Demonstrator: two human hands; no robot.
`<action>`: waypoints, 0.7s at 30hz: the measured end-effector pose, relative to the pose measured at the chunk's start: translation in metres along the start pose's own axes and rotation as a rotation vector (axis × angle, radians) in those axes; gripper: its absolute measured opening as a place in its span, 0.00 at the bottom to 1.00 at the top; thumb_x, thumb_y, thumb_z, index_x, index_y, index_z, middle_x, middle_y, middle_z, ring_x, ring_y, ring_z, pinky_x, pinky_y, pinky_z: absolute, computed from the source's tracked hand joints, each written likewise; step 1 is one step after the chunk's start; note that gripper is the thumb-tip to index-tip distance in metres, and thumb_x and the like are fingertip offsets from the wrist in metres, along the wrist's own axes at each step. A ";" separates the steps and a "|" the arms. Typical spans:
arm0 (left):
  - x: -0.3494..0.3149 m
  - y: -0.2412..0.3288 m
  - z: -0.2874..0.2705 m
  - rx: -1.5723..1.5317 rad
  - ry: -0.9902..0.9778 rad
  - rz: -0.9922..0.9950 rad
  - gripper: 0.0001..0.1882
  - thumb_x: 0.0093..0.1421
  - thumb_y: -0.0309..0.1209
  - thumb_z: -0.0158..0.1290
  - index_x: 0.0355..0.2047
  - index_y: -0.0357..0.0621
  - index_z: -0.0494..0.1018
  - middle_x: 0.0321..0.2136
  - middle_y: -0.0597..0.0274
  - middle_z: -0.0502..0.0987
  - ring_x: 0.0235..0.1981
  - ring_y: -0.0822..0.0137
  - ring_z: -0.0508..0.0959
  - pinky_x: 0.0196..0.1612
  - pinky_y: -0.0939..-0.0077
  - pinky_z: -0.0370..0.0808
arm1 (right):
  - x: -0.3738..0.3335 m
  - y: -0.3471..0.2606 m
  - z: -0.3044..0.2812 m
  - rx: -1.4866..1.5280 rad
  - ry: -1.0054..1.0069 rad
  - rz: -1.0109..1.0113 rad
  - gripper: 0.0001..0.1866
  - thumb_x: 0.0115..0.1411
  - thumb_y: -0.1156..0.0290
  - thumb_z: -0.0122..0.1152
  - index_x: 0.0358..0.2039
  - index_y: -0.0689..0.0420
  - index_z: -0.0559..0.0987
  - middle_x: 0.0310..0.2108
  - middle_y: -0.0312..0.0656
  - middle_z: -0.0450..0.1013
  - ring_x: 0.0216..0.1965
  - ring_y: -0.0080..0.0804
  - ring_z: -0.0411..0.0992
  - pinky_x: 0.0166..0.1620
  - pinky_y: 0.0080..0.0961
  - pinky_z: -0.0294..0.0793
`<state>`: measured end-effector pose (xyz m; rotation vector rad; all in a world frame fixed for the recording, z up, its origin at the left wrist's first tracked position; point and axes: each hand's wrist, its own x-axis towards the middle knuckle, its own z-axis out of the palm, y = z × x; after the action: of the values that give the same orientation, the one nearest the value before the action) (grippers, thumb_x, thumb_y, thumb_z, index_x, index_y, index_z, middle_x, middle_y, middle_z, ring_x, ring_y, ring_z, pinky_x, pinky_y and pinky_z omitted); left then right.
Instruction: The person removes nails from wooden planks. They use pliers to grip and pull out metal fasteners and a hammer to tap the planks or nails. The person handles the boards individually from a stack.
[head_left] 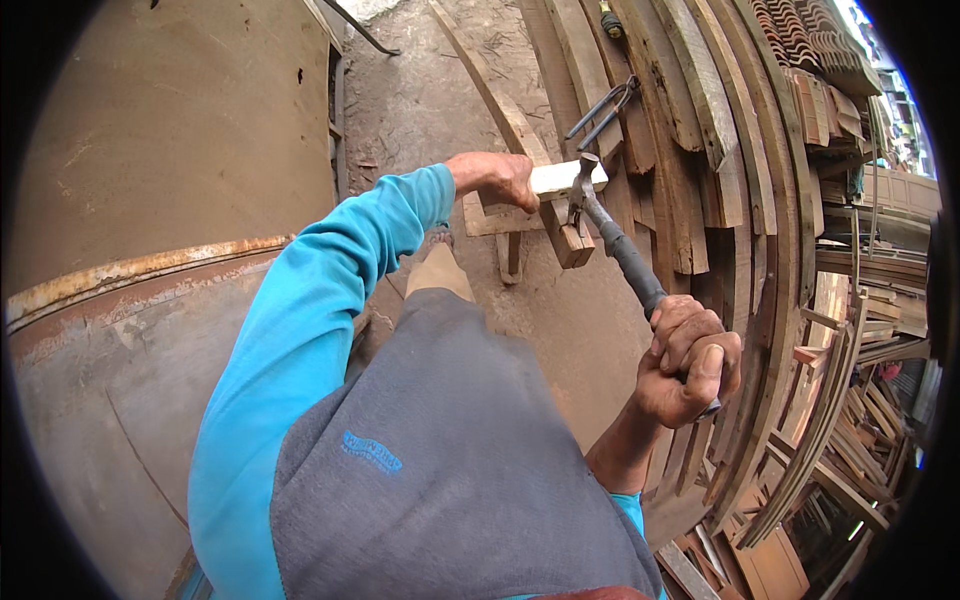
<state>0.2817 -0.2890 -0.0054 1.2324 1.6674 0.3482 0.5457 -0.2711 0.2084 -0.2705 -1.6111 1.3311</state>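
Note:
My right hand [692, 362] is closed round the dark wrapped handle of a claw hammer [628, 258]. The hammer's metal head overlaps a short pale wooden block [553, 180]; whether they touch I cannot tell. My left hand [497, 180] grips the other end of this block, its fingers partly hidden. Under the block, the end of a brown wooden beam [568, 243] juts toward me. A pair of pincers [605, 108] with dark handles rests on the planks just beyond the block.
Long brown planks [735, 120] are stacked along the right side. Curved roof tiles [805, 40] are piled at the far right, with scrap wood [865, 440] nearer. A large brown panel [190, 120] stands on the left. Another beam [490, 85] stretches away over the dirt floor [400, 110].

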 end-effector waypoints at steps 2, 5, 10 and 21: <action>-0.002 0.008 -0.006 0.008 -0.030 0.013 0.20 0.49 0.39 0.60 0.32 0.31 0.78 0.27 0.47 0.81 0.28 0.57 0.80 0.34 0.60 0.75 | 0.007 0.002 0.004 -0.022 -0.034 0.009 0.09 0.58 0.73 0.42 0.21 0.56 0.61 0.12 0.35 0.58 0.14 0.23 0.54 0.26 0.33 0.66; -0.006 0.009 -0.011 -0.006 -0.065 0.034 0.20 0.50 0.40 0.60 0.30 0.30 0.77 0.27 0.47 0.81 0.28 0.57 0.79 0.33 0.60 0.75 | 0.040 0.009 0.020 -0.007 -0.124 0.077 0.11 0.61 0.72 0.43 0.20 0.56 0.62 0.12 0.35 0.58 0.14 0.22 0.54 0.23 0.29 0.64; 0.000 0.003 -0.014 0.005 -0.128 0.057 0.20 0.50 0.41 0.60 0.29 0.30 0.77 0.27 0.47 0.80 0.29 0.55 0.79 0.34 0.60 0.75 | 0.134 0.038 0.072 -0.088 -0.168 0.260 0.19 0.68 0.69 0.46 0.17 0.57 0.64 0.12 0.33 0.56 0.13 0.20 0.55 0.20 0.22 0.60; -0.014 -0.017 -0.026 -0.063 0.005 0.115 0.24 0.49 0.39 0.58 0.43 0.35 0.76 0.36 0.46 0.82 0.40 0.50 0.82 0.43 0.60 0.77 | 0.137 0.058 0.070 0.073 -0.173 0.288 0.14 0.66 0.72 0.54 0.22 0.61 0.71 0.13 0.35 0.62 0.12 0.23 0.60 0.18 0.23 0.62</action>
<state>0.2503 -0.3005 0.0020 1.2841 1.5811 0.4711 0.4016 -0.1982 0.2391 -0.3612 -1.7085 1.6679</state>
